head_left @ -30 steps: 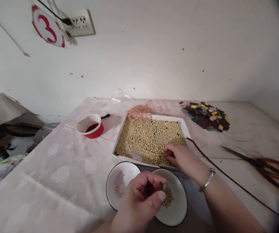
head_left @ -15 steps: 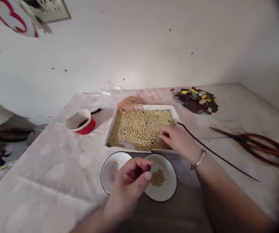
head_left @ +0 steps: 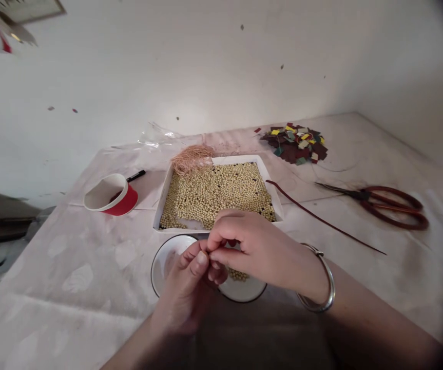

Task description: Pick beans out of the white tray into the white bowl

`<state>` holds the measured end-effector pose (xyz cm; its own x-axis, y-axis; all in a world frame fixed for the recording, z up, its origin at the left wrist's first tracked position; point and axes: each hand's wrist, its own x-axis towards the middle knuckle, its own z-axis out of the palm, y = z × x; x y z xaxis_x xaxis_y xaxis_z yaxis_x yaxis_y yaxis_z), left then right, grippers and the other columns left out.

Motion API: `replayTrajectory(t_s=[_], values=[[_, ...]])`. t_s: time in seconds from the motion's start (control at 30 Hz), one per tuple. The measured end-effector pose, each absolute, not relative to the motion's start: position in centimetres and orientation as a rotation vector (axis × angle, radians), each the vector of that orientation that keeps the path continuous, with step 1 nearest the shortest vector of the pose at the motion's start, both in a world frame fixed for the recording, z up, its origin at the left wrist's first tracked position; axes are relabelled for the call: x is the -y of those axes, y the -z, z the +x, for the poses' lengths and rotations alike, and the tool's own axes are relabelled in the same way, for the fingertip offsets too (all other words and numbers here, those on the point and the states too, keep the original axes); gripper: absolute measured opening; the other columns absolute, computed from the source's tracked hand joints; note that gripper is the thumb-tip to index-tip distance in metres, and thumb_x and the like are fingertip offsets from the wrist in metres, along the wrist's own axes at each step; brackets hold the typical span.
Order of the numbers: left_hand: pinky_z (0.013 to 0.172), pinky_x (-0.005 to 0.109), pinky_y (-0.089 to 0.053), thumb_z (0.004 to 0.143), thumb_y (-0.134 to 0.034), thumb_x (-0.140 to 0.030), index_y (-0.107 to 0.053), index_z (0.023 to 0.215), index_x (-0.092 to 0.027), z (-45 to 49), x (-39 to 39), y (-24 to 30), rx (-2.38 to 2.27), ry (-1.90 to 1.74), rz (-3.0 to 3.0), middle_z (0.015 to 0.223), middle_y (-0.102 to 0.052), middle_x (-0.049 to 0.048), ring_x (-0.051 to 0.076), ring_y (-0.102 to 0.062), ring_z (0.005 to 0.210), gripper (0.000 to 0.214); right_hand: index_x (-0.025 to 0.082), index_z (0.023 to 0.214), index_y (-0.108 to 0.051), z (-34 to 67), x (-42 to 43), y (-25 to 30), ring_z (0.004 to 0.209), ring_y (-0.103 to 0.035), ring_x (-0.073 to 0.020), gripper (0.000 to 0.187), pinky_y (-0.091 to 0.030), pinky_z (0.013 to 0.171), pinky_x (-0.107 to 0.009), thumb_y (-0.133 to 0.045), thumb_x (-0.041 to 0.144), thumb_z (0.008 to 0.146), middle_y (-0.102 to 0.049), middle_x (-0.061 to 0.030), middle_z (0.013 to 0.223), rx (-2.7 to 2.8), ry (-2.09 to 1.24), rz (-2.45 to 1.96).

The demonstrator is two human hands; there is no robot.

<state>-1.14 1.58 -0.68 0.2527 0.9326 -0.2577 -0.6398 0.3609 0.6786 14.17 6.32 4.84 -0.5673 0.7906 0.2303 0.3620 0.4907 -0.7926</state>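
Note:
My left hand (head_left: 188,285) and my right hand (head_left: 252,246) meet fingertip to fingertip above two small white dishes. Both pinch something tiny that I cannot make out. The left dish (head_left: 165,259) looks nearly bare. The right dish (head_left: 244,290) holds a few pale beads and is mostly covered by my hands. Just behind them sits a white square tray (head_left: 159,205) full of pale beads (head_left: 217,192) with a few dark ones mixed in. A silver bangle (head_left: 323,288) circles my right wrist.
A red paper cup (head_left: 111,195) and a black pen (head_left: 136,176) lie left of the tray. A tuft of pinkish thread (head_left: 192,156) rests on the tray's far corner. Red-handled scissors (head_left: 383,203), a dark cord (head_left: 321,218) and a heap of coloured scraps (head_left: 294,144) lie to the right.
My right hand left the bead tray and came back to meet my left hand over the dishes. The view tilted down and shifted right.

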Motion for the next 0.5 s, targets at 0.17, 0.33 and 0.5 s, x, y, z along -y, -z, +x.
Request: replayTrajectory(t_s=[0.17, 0.33, 0.5], values=[[0.052, 0.022, -0.033, 0.072, -0.074, -0.036, -0.068, 0.081, -0.017, -1.08, -1.49, 0.74, -0.687, -1.14, 0.464, 0.059, -0.05, -0.0027, 0.007, -0.036, 0.052, 0.023, 0.019, 0.068, -0.059, 13.98, -6.59, -4.51, 0.069, -0.056, -0.0105, 0.014, -0.041, 0.063, -0.022, -0.064, 0.008, 0.076, -0.056, 0.0046, 0.072, 2.155, -0.915, -1.0], [0.053, 0.021, -0.033, 0.074, -0.073, -0.035, -0.067, 0.075, -0.015, -1.16, -1.5, 0.98, -0.639, -1.139, 0.49, 0.056, -0.048, -0.0028, 0.008, -0.037, 0.053, 0.021, 0.019, 0.069, -0.059, 13.73, -6.26, -4.42, 0.068, -0.056, -0.0093, 0.017, -0.041, 0.063, -0.021, -0.063, 0.004, 0.075, -0.056, 0.0052, 0.073, 2.105, -0.976, -0.965], [0.052, 0.021, -0.032, 0.076, -0.071, -0.031, -0.068, 0.079, -0.013, -1.28, -1.6, 1.41, -0.609, -1.147, 0.49, 0.058, -0.052, -0.0017, 0.007, -0.037, 0.052, 0.018, 0.02, 0.067, -0.058, 13.92, -6.44, -4.4, 0.067, -0.054, -0.0107, 0.018, -0.039, 0.061, -0.023, -0.062, 0.004, 0.075, -0.055, 0.0047, 0.07, 2.173, -0.934, -0.972]])
